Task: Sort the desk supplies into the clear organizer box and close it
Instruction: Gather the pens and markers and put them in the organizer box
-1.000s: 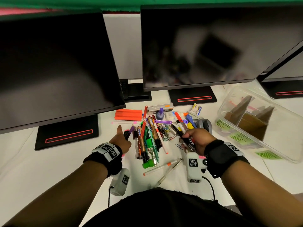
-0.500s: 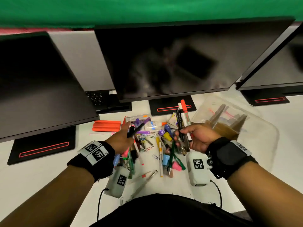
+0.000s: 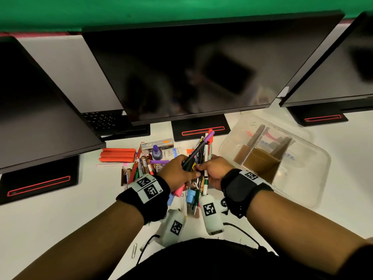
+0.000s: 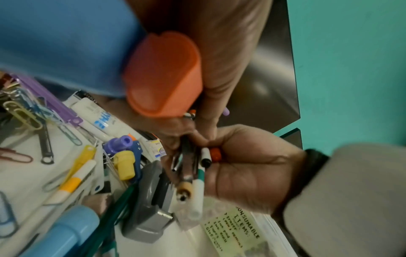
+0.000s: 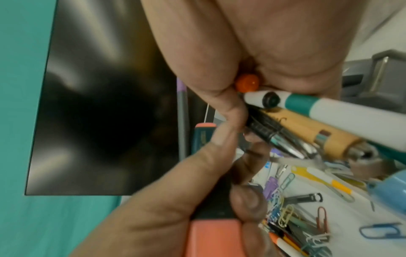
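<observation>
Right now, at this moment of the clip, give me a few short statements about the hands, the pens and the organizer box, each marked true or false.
1. The right hand grips a bundle of pens. True.
2. The left hand rests flat and empty on the desk. False: it holds a black pen with a purple cap and an orange highlighter.
3. The clear organizer box is open, with cardboard dividers inside. True.
4. The two hands are far apart. False: they meet over the pile of supplies.
5. The grey stapler sits inside the box. False: it lies on the desk beside it.
</observation>
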